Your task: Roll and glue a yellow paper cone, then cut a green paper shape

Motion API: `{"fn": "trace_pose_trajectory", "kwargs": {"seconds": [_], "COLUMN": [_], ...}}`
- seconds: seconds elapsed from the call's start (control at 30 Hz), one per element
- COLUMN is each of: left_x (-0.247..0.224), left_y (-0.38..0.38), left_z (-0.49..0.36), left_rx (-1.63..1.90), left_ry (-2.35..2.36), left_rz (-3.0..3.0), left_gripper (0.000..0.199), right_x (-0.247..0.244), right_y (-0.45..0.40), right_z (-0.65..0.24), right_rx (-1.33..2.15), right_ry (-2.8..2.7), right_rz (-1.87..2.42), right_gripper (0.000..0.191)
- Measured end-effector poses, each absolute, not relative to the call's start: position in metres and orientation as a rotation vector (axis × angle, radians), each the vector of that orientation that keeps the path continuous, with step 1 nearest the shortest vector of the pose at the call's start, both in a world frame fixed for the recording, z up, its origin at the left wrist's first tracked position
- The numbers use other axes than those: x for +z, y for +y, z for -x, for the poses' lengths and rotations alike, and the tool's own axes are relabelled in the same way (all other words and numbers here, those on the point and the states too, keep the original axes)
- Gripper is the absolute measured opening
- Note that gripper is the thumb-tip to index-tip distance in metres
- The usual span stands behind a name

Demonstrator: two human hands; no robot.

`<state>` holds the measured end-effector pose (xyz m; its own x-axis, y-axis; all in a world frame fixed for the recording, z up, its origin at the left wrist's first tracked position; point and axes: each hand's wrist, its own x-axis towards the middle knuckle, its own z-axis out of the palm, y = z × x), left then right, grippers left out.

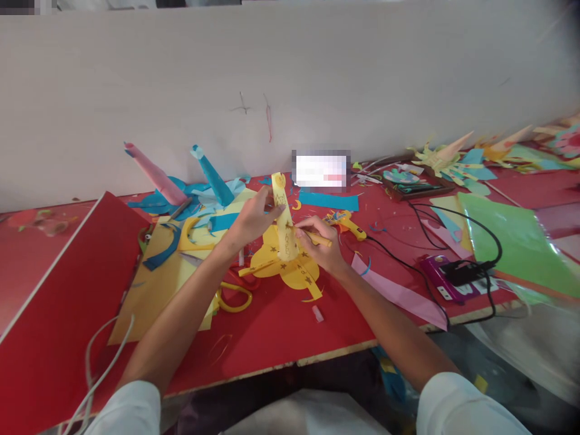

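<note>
A pale yellow paper tube stands upright, leaning slightly, on a yellow petal-shaped paper base. Dark drawings and stars mark both. My left hand grips the tube's upper part from the left, thumb across its front. In my right hand is a yellow pen, its tip close to the tube's right side; whether it touches I cannot tell. Left of the base lie yellow-handled scissors, partly behind my left forearm. A small pink piece rests in front of the base.
Pink and blue paper cones stand at the back left. A yellow glue gun lies right of my hand, its cable near a purple power strip. A red board slants up at left; pink paper lies right.
</note>
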<state>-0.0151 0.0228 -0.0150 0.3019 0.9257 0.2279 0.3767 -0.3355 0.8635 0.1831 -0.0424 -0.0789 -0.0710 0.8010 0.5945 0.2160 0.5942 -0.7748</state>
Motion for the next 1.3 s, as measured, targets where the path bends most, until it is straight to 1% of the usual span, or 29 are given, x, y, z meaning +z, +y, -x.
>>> {"fn": "trace_pose_trajectory", "kwargs": {"seconds": [0.5,0.67,0.8,1.3], "left_x": [-0.0151,-0.0142,-0.0137,-0.0148], "left_y": [0.0238,0.0228,0.0222,0.0229], "left_z": [0.0169,0.0157,0.0149,0.0153], "left_rx": [0.970,0.965,0.971,0.935], "left_ry": [1.135,1.140,1.164,1.146], "left_rz": [-1.868,-1.858,-1.851,-1.850], "left_gripper": [0.028,0.028,0.027,0.029], "right_x": [-0.0805,-0.0791,-0.0786,-0.0796], "right_y": [-0.0405,-0.0419,-0.0423,-0.0436], "right_z": [-0.1853,-0.1850,-0.1847,-0.1834], "right_rx": [0.556,0.535,0.513,0.598], "right_ry": [-1.595,-1.612,-1.609,-1.621], "right_rz": [0.923,0.903,0.921,0.865], "right_gripper": [0.024,0.021,0.022,0.018]}}
